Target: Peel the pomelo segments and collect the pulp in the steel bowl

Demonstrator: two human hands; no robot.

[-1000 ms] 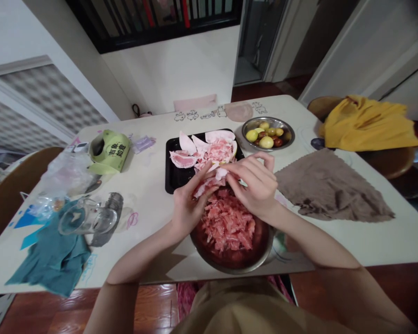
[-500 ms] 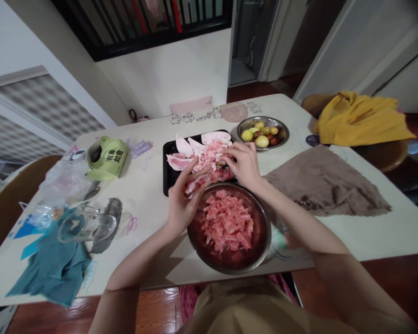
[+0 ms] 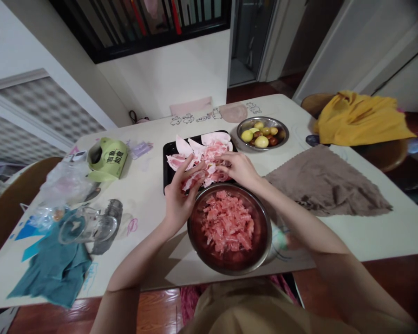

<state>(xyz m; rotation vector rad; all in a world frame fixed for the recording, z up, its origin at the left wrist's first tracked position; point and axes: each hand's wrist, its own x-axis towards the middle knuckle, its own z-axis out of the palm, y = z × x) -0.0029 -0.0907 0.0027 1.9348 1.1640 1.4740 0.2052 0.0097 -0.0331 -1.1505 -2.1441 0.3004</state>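
Observation:
A steel bowl (image 3: pixel 264 236) full of pink fruit flesh (image 3: pixel 228 222) stands at the table's near edge. Behind it a black tray (image 3: pixel 169 174) holds a heap of pink-and-white peel and segments (image 3: pixel 204 150). My left hand (image 3: pixel 179 197) is over the tray's near edge, fingers curled round a pink segment (image 3: pixel 195 178). My right hand (image 3: pixel 238 167) lies on the heap at the tray's right side, fingers bent down into the pieces; what they grip is hidden.
A small steel bowl of green and red fruits (image 3: pixel 263 132) sits behind the tray. A brown cloth (image 3: pixel 320 183) lies right, a yellow cloth (image 3: pixel 358 118) on a chair. Left: a green tape dispenser (image 3: pixel 107 157), clear plastic bag (image 3: pixel 64 183), glass jug (image 3: pixel 87 225), teal cloth (image 3: pixel 52 264).
Both hands have moved from above the steel bowl back to the tray. The right hand has dropped onto the heap and the left has followed with its segment.

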